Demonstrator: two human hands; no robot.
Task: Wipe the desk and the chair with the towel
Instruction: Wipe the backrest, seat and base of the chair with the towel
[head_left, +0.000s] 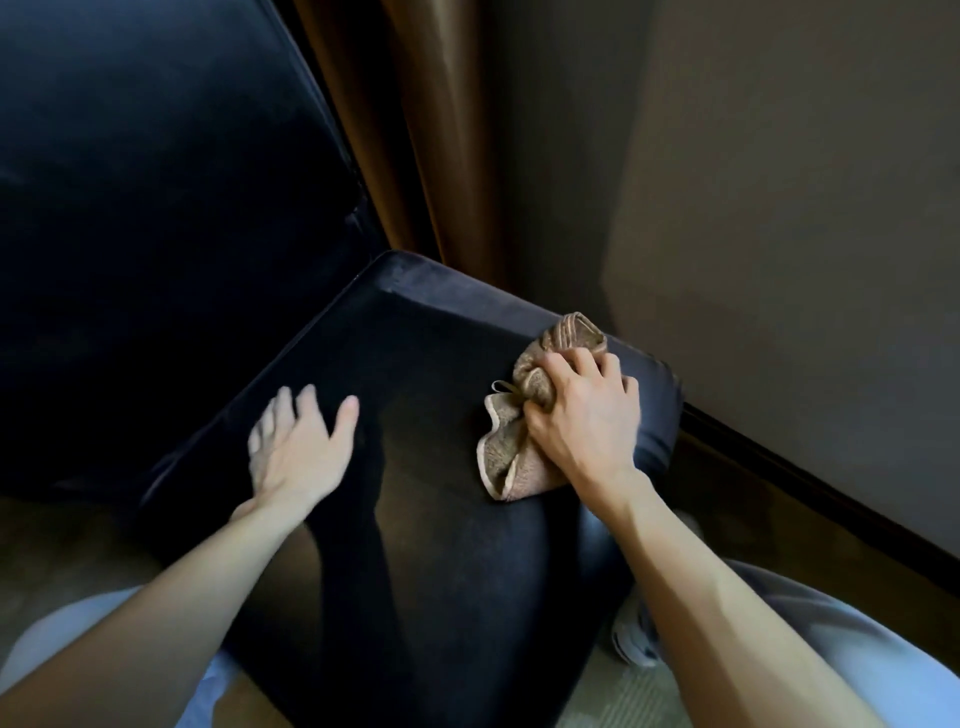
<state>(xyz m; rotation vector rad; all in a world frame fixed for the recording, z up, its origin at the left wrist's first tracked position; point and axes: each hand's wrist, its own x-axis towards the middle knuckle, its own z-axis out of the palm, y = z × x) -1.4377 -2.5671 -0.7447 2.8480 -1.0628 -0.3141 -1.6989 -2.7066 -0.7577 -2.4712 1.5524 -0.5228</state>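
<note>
The right hand squeezes a bunched-up brown towel and presses it down on the dark chair seat, near the seat's far right edge. The left hand is over the seat's left side, fingers spread, holding nothing. It looks blurry.

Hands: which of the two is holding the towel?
The right hand grips the bunched brown towel on the chair seat, near its far edge. The left hand holds nothing; its fingers are spread over the seat.
</note>
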